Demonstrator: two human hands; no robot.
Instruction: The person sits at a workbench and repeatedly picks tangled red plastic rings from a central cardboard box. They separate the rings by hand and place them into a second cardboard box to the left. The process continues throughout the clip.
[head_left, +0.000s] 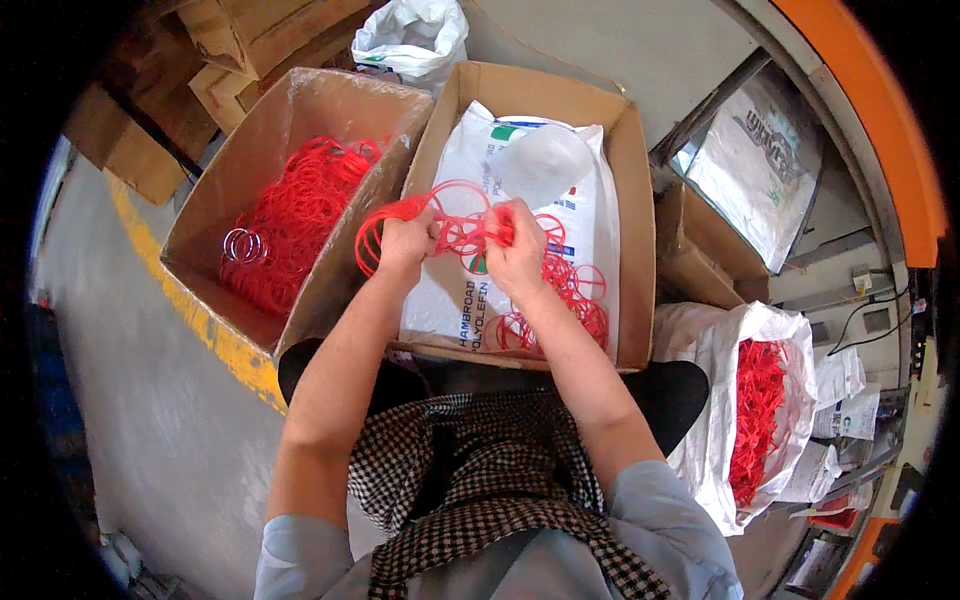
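In the head view, grasps a bunch of thin red rings (400,209) in the left grip (404,244), tightly clenched, with loops fanned out past the knuckles on the left and a wider loop arching overhead. Clenches a wad of red strands (503,226) in the right grip (517,260), with fingers curled firmly around. Spans the short gap between both grips with a red lattice (460,234). Holds all of this above an open cardboard box (634,215), in the middle and lined with a printed white sack (430,310). On that sack, below and beside the right grip, a loose heap of red pieces (580,312). Just beside, to the left, a second cardboard box (215,195) with a large tangle of red rings (305,215) inside. To the right, a white woven sack (692,372), gaping and filled with red pieces, near some smaller white bags (842,378). Beyond the boxes, an open white bag (408,45); at upper right, a shiny silvery-white package (752,170). Below, a black-and-white checked apron (480,450) across the lap, and at left a worn yellow stripe (205,305) along the grey floor (165,400).
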